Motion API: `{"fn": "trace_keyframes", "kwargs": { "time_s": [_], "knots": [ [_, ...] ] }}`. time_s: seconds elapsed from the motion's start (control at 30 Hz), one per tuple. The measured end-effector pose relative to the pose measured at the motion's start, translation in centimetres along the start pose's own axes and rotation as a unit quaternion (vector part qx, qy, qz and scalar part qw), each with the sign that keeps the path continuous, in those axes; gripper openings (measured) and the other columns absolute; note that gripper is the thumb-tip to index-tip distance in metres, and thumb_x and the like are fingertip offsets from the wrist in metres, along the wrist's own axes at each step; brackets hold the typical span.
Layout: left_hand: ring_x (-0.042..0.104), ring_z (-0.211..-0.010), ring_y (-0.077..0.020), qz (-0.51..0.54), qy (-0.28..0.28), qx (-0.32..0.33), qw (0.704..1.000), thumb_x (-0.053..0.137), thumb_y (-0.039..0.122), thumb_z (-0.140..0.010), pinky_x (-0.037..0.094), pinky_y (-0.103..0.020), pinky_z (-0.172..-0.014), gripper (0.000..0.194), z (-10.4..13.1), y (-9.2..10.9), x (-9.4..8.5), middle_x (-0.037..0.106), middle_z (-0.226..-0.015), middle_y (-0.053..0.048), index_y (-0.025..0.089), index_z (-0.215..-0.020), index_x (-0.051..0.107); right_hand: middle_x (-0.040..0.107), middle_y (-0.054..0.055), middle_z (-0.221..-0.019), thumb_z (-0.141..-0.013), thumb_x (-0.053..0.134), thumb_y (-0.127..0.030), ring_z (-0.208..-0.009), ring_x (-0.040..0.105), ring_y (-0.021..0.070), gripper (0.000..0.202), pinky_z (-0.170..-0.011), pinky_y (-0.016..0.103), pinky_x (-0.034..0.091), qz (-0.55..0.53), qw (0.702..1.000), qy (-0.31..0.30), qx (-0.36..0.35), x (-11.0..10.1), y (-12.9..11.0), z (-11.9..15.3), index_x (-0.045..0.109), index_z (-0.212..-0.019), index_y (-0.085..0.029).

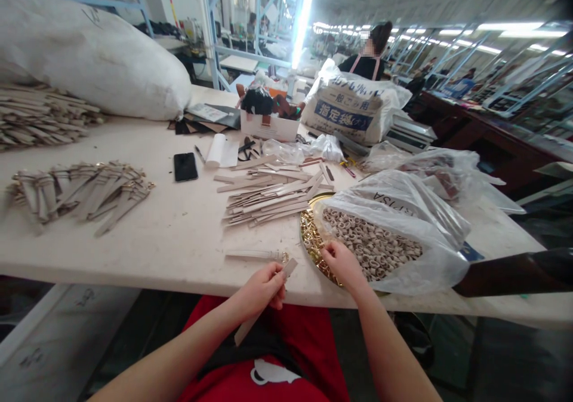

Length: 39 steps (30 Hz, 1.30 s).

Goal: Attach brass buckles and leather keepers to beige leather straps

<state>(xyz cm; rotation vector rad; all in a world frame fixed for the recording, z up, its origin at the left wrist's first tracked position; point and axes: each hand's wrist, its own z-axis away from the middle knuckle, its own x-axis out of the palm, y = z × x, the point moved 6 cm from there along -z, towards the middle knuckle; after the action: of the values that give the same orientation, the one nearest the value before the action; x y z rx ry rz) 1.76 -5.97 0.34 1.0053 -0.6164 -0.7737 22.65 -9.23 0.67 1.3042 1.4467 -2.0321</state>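
Note:
My left hand is closed on a beige strap, whose ends stick out above and below the fingers. Just beyond it on the table lies a strap with a gold buckle. My right hand has its fingers pinched at the border between the gold metal pieces and the beige loops; what is between the fingertips is too small to make out. The loops lie in an open clear plastic bag beside the gold pieces on a round gold tray. Loose beige straps are piled behind.
Buckled straps lie at the left, below a big white sack. A phone, a paper roll, a white box and a printed bag stand farther back. A person is beyond the table.

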Motion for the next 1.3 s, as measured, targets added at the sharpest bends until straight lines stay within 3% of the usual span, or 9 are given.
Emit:
{"fn": "trace_keyframes", "kwargs": {
  "time_s": [0.17, 0.33, 0.43, 0.57, 0.73, 0.87, 0.97, 1.1, 1.3],
  "knots": [
    [0.041, -0.040, -0.0043, 0.005, -0.001, 0.023, 1.000, 0.039, 0.041, -0.083, 0.032, -0.017, -0.042, 0.026, -0.5, 0.6, 0.3, 0.051, -0.061, 0.005, 0.016, -0.088, 0.041, 0.061, 0.001, -0.066, -0.078, 0.045, -0.042, -0.061, 0.057, 0.0159, 0.025, -0.058, 0.029, 0.044, -0.174, 0.983, -0.041, 0.050, -1.0, 1.0, 1.2, 0.051, -0.069, -0.019],
    [0.039, -0.039, -0.0037, -0.003, 0.020, 0.066, 0.998, 0.039, 0.036, -0.082, 0.031, -0.017, -0.042, 0.021, -2.2, 2.8, 1.5, 0.049, -0.059, 0.005, 0.015, -0.085, 0.043, 0.066, 0.002, -0.086, -0.066, 0.068, -0.040, -0.066, 0.061, 0.0123, 0.026, -0.065, 0.028, 0.048, -0.537, 0.825, -0.105, 0.144, 0.5, -1.2, 3.7, 0.053, -0.069, -0.019],
    [0.038, -0.038, -0.0042, -0.025, 0.012, 0.069, 0.997, 0.038, 0.036, -0.082, 0.031, -0.017, -0.040, 0.021, -2.6, 3.1, 2.1, 0.049, -0.058, 0.005, 0.015, -0.086, 0.045, 0.065, 0.000, -0.079, -0.065, 0.070, -0.037, -0.068, 0.061, 0.0126, 0.025, -0.064, 0.027, 0.048, -0.596, 0.780, -0.127, 0.145, 1.1, -2.7, 4.6, 0.054, -0.068, -0.019],
    [0.038, -0.039, -0.0051, -0.071, -0.001, 0.053, 0.996, 0.041, 0.038, -0.081, 0.029, -0.017, -0.039, 0.023, -2.1, 2.2, 2.0, 0.049, -0.054, 0.006, 0.016, -0.080, 0.047, 0.060, -0.002, -0.069, -0.067, 0.068, -0.037, -0.062, 0.056, 0.0093, 0.023, -0.063, 0.024, 0.047, -0.571, 0.808, -0.097, 0.111, 1.5, -3.2, 4.9, 0.056, -0.069, -0.018],
    [0.034, -0.037, -0.0044, -0.020, 0.077, 0.052, 0.995, 0.046, 0.041, -0.077, 0.029, -0.017, -0.038, 0.024, -1.8, 2.3, 0.2, 0.045, -0.052, 0.008, 0.017, -0.083, 0.046, 0.059, 0.000, -0.073, -0.074, 0.060, -0.041, -0.064, 0.053, 0.0111, 0.023, -0.064, 0.026, 0.044, -0.476, 0.874, -0.078, 0.055, 1.4, -3.8, 5.2, 0.055, -0.071, -0.019],
    [0.030, -0.035, -0.0032, 0.016, 0.017, 0.034, 0.999, 0.050, 0.047, -0.074, 0.023, -0.016, -0.036, 0.030, -2.1, 2.7, 0.9, 0.041, -0.047, 0.009, 0.017, -0.075, 0.045, 0.054, -0.001, -0.066, -0.079, 0.054, -0.038, -0.063, 0.050, 0.0133, 0.020, -0.062, 0.026, 0.041, -0.360, 0.927, -0.089, -0.049, 1.2, -5.6, 5.9, 0.052, -0.071, -0.020],
    [0.025, -0.034, -0.0030, 0.057, -0.001, 0.015, 0.998, 0.048, 0.049, -0.075, 0.019, -0.016, -0.035, 0.032, -2.1, 2.3, 1.3, 0.036, -0.044, 0.010, 0.018, -0.072, 0.042, 0.056, 0.002, -0.076, -0.080, 0.053, -0.033, -0.072, 0.051, 0.0150, 0.016, -0.068, 0.028, 0.040, -0.301, 0.948, -0.045, -0.097, 0.7, -6.2, 6.3, 0.052, -0.070, -0.020],
    [0.029, -0.035, -0.0046, 0.031, 0.009, 0.024, 0.999, 0.038, 0.043, -0.080, 0.022, -0.017, -0.037, 0.028, -1.7, 2.0, 1.0, 0.040, -0.047, 0.008, 0.016, -0.077, 0.045, 0.058, 0.002, -0.078, -0.080, 0.053, -0.036, -0.070, 0.052, 0.0145, 0.016, -0.067, 0.029, 0.042, -0.367, 0.929, -0.008, -0.047, 0.7, -5.2, 6.2, 0.053, -0.076, -0.020],
    [0.039, -0.047, -0.0077, -0.173, 0.002, 0.085, 0.981, 0.034, 0.035, -0.084, 0.030, -0.019, -0.047, 0.027, -0.4, 2.9, 1.0, 0.045, -0.054, 0.005, 0.017, -0.068, 0.047, 0.062, 0.002, -0.082, -0.074, 0.061, -0.040, -0.058, 0.049, 0.0100, 0.022, -0.061, 0.027, 0.042, -0.538, 0.836, -0.076, 0.078, 2.5, -4.7, 6.4, 0.053, -0.071, -0.019]
  ]
}}
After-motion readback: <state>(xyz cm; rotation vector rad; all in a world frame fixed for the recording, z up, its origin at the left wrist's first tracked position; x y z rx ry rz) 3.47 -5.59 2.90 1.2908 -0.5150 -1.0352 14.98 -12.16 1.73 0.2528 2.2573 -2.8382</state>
